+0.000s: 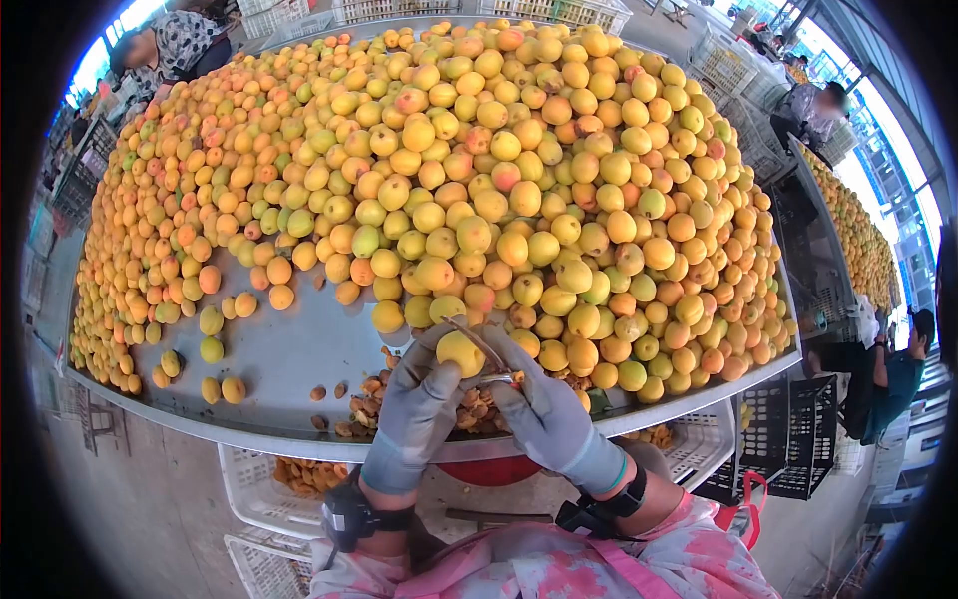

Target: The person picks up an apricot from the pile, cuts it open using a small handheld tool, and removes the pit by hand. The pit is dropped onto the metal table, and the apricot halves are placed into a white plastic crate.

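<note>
My left hand (419, 384), in a grey work glove, is closed around a yellow apricot (460, 352). In my gloved right hand (544, 399) is a small hand tool (481, 346) with a thin curved strip and a metal end. The strip lies against the apricot's right side; its exact kind cannot be made out. Both hands are close together above the near edge of a metal table (269, 344). Below them lie loose apricot pits (369, 407), partly hidden by the gloves. A large heap of apricots (429, 190) rises just beyond my fingers.
A raised metal rim (230, 429) borders the table. Under it stand white plastic crates (249, 489) holding orange fruit pieces (309, 474), with a red container (489, 470) between. Black crates (788, 429) stand at right. Other people (808, 115) work at the surrounding tables.
</note>
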Available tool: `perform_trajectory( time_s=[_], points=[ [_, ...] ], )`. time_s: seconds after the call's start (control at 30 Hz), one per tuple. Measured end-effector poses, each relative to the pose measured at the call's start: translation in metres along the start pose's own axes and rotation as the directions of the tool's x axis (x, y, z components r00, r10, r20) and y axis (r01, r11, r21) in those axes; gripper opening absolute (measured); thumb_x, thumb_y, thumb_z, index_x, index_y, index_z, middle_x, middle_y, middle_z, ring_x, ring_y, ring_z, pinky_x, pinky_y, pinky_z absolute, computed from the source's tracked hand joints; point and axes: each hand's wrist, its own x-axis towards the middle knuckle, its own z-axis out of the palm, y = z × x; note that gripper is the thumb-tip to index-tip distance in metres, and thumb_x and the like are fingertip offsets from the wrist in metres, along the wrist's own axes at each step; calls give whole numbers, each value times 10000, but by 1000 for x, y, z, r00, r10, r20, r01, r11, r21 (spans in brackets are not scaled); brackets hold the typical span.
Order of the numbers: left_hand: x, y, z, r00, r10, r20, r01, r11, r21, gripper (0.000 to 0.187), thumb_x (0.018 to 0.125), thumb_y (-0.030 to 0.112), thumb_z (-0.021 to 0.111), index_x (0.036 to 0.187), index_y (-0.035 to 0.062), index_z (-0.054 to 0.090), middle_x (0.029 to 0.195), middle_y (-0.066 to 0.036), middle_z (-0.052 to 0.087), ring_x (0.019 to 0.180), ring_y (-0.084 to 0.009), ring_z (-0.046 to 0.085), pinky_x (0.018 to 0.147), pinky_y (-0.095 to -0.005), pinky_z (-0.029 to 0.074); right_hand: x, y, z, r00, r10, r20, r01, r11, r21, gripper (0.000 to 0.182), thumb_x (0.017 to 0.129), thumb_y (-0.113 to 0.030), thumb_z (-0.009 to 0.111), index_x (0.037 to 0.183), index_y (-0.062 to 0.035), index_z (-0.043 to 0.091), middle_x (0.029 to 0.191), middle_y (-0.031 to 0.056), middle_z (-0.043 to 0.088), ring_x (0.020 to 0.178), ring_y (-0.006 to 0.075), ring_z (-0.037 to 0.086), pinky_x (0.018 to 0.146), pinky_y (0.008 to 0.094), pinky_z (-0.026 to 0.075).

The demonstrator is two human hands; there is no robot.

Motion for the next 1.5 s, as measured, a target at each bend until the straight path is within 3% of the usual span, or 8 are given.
perform_trajectory(
  time_s=[0.13, 0.37, 0.53, 0.87, 1.13, 1.27, 1.33, 1.5],
  points=[
    [0, -1, 1, 999, -18, -32, 18, 1000, 5, 531, 899, 186, 682, 1367, 43, 477, 1286, -68, 575, 1206, -223, 539, 1052, -419, 426, 1, 6, 3, 999, -38, -16, 37, 998, -55, 593, 985, -250, 493, 1494, -63, 253, 1191, 259, 595, 970, 442, 625, 772, 423, 516],
    [-2, -3, -4, 998, -34, -53, 34, 999, 0, 523, 901, 196, 680, 1356, 27, 484, 1285, -76, 574, 1194, -220, 547, 1045, -408, 436, 1, 9, 5, 996, -80, -37, 71, 976, -205, 619, 966, -239, 517, 1494, -67, 243, 778, 212, 633, 698, 409, 631, 612, 455, 489],
    [-5, 1, -1, 999, -30, -44, 41, 959, 282, 504, 896, 148, 697, 1341, 12, 503, 1238, -52, 597, 1112, -141, 578, 950, -276, 470, 0, 5, 1, 1000, -24, -11, 20, 964, -264, 627, 962, -241, 524, 1486, -44, 243, 697, 197, 610, 640, 397, 620, 577, 457, 471],
    [-6, -13, 1, 989, -91, -117, 92, 996, 8, 462, 912, 222, 682, 1303, 22, 538, 1195, -53, 616, 1096, -162, 598, 928, -329, 519, 5, 15, 7, 983, -164, -82, 142, 964, -226, 640, 960, -234, 525, 1495, -46, 229, 679, 196, 597, 612, 386, 611, 553, 438, 462],
    [-5, 22, -9, 999, -25, 40, -5, 783, 622, 404, 934, 240, 657, 1249, 4, 568, 1158, -37, 612, 995, -101, 585, 875, -262, 494, 5, 10, 0, 994, -93, 53, 106, 923, -369, 686, 940, -256, 541, 1507, -69, 204, 601, 179, 555, 577, 385, 599, 530, 454, 452],
    [-5, 20, -2, 995, -102, 6, 84, 848, 524, 435, 934, 246, 656, 1283, 7, 551, 1173, -39, 613, 1010, -106, 585, 889, -259, 487, 5, 17, 3, 992, -121, 33, 125, 944, -305, 686, 938, -250, 545, 1506, -67, 208, 618, 178, 568, 581, 380, 604, 530, 447, 457],
    [-5, 3, 3, 1000, -8, -3, 9, 980, 197, 473, 935, 250, 654, 1321, 11, 524, 1172, -36, 620, 1026, -104, 579, 910, -253, 473, 5, 19, 4, 985, -171, -7, 161, 937, -311, 685, 937, -248, 547, 1503, -58, 212, 623, 177, 572, 581, 377, 605, 530, 445, 458],
    [-5, 6, 2, 999, -46, -21, 50, 959, 278, 497, 928, 232, 663, 1345, 11, 505, 1159, -36, 630, 1042, -97, 574, 910, -249, 466, 4, 17, -5, 975, -215, 47, 216, 897, -385, 669, 936, -245, 549, 1482, -14, 239, 644, 183, 588, 577, 367, 608, 534, 447, 462]
  ],
)
